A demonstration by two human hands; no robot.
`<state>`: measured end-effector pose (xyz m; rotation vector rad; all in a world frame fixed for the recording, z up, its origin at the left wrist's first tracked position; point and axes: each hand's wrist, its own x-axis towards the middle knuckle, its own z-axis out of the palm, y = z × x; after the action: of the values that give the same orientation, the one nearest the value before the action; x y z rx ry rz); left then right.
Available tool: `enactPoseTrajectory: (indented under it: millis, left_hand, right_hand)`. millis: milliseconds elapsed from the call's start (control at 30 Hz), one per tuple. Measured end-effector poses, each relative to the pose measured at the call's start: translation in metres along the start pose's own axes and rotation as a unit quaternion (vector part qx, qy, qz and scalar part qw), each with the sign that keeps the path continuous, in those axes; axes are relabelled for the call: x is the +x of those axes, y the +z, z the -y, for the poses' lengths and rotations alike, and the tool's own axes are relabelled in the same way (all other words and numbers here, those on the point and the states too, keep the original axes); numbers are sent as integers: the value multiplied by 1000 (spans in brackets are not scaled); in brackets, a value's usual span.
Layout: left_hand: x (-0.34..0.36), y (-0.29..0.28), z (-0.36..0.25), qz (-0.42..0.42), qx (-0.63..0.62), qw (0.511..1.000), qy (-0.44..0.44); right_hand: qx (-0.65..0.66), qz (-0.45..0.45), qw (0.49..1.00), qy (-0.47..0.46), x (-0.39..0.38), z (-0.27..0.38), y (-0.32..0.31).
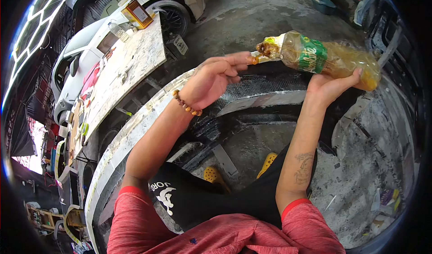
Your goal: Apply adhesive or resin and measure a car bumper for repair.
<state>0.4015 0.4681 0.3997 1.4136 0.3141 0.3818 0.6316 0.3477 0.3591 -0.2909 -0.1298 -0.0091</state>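
Note:
My right hand point(330, 86) holds a clear plastic bottle point(330, 58) from below, its thumb along the near side and its other fingers hidden. The bottle has a green label and amber liquid inside. It lies nearly level, its brown-crusted neck pointing left. Close to that neck is my left hand point(213, 78), with a beaded bracelet at the wrist. Its fingers are drawn together at a small orange-stained piece point(255, 58), whose kind I cannot make out. Below both hands curves a large black and whitish car body part point(252, 102), its surface rough and partly dark and glossy.
A speckled work board point(135, 51) at the left carries a yellow-orange tin point(137, 15) and a clear jug point(118, 31). Beyond it stands a light-coloured car point(85, 51). A dark basin point(322, 3) sits on the floor at the far right.

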Motion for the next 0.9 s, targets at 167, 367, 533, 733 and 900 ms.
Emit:
enactPoseTrajectory:
  millis: [167, 367, 533, 733, 900]
  left_hand:
    - [-3, 9, -28, -27, 345, 929, 132]
    - [2, 12, -30, -112, 688, 616, 366]
    - [-1, 3, -27, -127, 732, 578, 338]
    - [-1, -19, -38, -168, 814, 433, 349]
    - [9, -22, -50, -172, 830, 400, 349]
  right_hand:
    - [25, -12, 998, 48, -2, -8, -3]
    - [55, -14, 992, 113, -13, -21, -4]
    - [83, -48, 985, 144, -21, -22, 3]
    - [102, -39, 979, 170, -29, -25, 7]
    - [92, -53, 979, 175, -17, -20, 5]
